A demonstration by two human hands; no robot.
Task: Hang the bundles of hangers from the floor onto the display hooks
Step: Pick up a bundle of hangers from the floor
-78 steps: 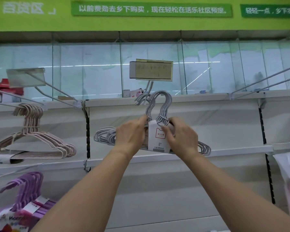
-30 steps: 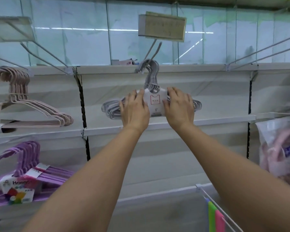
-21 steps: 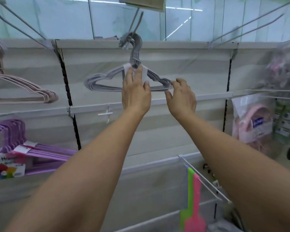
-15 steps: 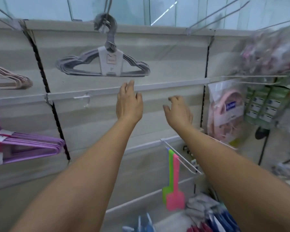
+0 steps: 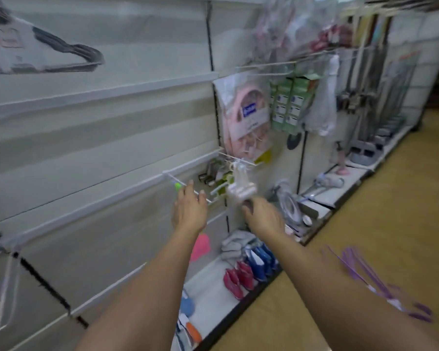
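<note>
**Between bundles: hands free, next bundle on the floor**

Upper left of the frame, a grey wire hanger bundle with a white paper label [image 5: 43, 50] hangs on the shelving. Lower right, a purple wire hanger bundle [image 5: 380, 287] lies on the tan floor [image 5: 365, 198]. The left hand [image 5: 189, 211] and right hand [image 5: 262, 215] reach forward, fingers loose, holding nothing. Next step, likely: stoop and grip the purple bundle. Open aisle lies right; wire hooks [image 5: 188, 188] jut near the left hand.
</note>
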